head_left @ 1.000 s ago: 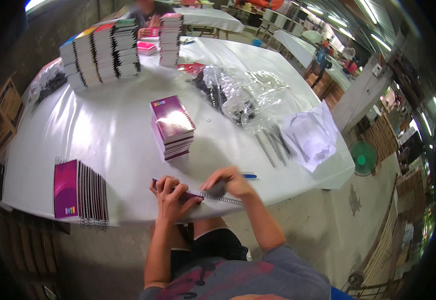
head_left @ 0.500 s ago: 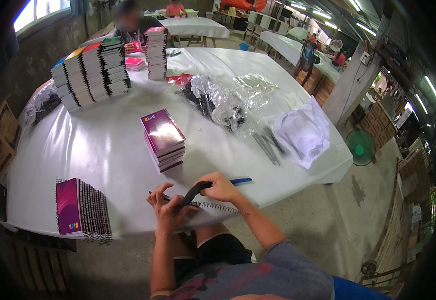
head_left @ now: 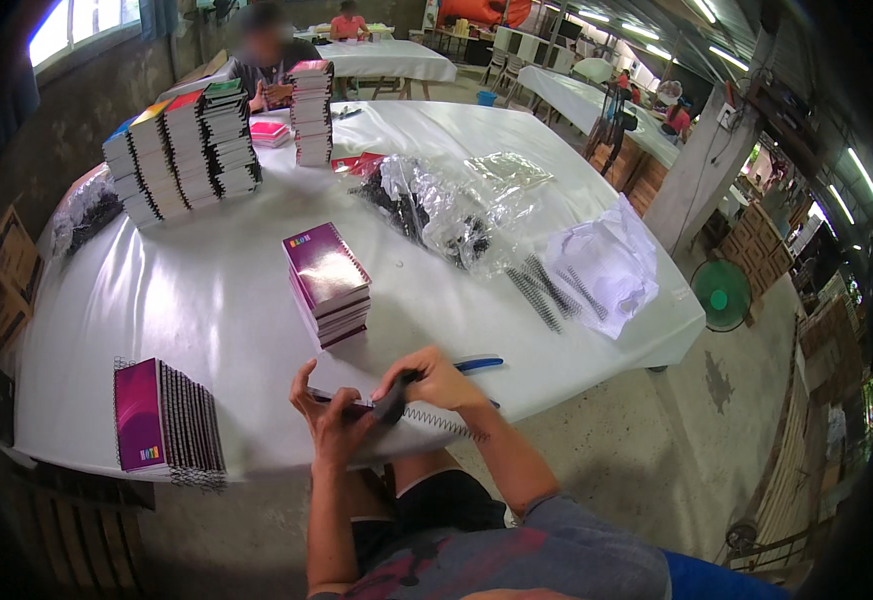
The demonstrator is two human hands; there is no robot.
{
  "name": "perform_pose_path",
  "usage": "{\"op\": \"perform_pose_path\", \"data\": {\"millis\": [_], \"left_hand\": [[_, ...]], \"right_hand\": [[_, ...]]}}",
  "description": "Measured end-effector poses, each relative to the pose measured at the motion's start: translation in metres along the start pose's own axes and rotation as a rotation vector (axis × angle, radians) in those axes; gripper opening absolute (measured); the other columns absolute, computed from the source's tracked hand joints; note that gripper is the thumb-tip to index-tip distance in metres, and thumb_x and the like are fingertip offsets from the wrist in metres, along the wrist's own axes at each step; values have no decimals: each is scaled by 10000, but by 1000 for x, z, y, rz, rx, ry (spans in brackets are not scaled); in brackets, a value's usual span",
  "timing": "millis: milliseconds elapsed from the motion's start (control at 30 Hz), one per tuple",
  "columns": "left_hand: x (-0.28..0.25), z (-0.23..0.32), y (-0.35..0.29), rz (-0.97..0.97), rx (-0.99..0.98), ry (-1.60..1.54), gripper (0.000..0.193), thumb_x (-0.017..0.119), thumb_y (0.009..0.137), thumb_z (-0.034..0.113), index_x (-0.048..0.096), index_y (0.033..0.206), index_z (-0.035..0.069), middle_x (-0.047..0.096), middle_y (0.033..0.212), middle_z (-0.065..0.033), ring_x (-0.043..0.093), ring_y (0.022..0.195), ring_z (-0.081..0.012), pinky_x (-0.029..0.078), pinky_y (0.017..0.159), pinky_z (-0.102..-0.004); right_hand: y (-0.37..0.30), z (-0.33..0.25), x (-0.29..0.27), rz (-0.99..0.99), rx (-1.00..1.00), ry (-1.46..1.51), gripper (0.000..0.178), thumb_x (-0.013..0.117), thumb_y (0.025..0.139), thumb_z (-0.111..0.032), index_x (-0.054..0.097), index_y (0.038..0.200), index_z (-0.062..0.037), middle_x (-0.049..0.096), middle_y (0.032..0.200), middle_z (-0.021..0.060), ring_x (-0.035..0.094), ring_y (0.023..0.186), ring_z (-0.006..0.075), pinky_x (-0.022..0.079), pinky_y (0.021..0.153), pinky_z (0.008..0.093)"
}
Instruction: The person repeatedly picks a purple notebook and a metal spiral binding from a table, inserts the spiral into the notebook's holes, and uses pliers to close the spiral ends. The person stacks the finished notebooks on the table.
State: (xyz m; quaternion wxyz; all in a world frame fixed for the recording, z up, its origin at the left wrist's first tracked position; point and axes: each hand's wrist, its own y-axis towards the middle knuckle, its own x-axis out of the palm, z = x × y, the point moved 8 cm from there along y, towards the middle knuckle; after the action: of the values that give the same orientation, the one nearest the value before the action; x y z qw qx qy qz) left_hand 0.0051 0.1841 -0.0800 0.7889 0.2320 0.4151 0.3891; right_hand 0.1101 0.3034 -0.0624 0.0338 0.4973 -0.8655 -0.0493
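At the near table edge my left hand [head_left: 335, 418] grips a thin purple notebook [head_left: 349, 402], seen almost edge-on and partly hidden by the fingers. My right hand [head_left: 429, 385] is closed on a dark, curved band-like piece [head_left: 394, 402] whose lower end meets the notebook's edge. From there a wire spiral coil [head_left: 445, 424] sticks out to the right, under my right wrist. A blue-handled tool [head_left: 479, 364] lies just beyond that hand. Ahead stands a stack of purple notebooks [head_left: 327, 270]. To the left is a pile of spiral-bound purple notebooks [head_left: 142, 415].
Tall stacks of notebooks [head_left: 187, 150] stand at the far left. Loose spiral coils [head_left: 537, 290] lie by crumpled white paper [head_left: 612, 265] and clear plastic bags [head_left: 447, 215]. Across the table sits another person [head_left: 267, 60]. A green fan [head_left: 721, 297] stands on the floor, right.
My right hand has shifted slightly left and down, and the dark piece has tilted more upright. My left hand stays on the notebook. The person opposite no longer shows a red notebook in hand.
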Motion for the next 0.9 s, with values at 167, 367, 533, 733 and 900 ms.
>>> {"op": "perform_pose_path", "data": {"millis": [167,367,533,733,900], "left_hand": [[-5,6,2,31,6,-11,522,843,430,464,589,728,117,273,1354,-189,278,1218,-381,312,943,-479],[-3,-6,5,-8,-106,-159,545,847,410,471,573,705,103,272,1334,-181,309,1190,-363,343,917,-462],[-4,-7,11,-6,-102,-199,579,858,394,458,567,739,95,293,1296,-160,411,1068,-305,406,808,-413],[-1,-27,3,9,-226,-307,618,866,400,444,552,801,95,303,1252,-136,470,928,-262,427,713,-373],[-3,-26,3,26,-155,-300,610,862,415,452,547,797,95,310,1233,-138,461,938,-259,429,709,-361]], "right_hand": [[3,27,-12,104,106,-351,200,591,712,53,687,878,-5,654,739,23,562,712,64,455,648,229],[4,5,6,6,-32,-186,182,578,726,75,690,846,-3,663,752,18,575,722,63,464,661,224],[9,21,-9,122,163,-291,149,629,727,43,685,861,10,652,739,20,564,713,59,460,655,219],[9,27,5,27,63,-82,175,652,718,-7,672,889,22,635,709,20,537,686,56,445,626,223],[13,33,-8,141,163,-395,185,642,704,10,684,883,0,635,694,13,533,679,55,440,619,225]]}}
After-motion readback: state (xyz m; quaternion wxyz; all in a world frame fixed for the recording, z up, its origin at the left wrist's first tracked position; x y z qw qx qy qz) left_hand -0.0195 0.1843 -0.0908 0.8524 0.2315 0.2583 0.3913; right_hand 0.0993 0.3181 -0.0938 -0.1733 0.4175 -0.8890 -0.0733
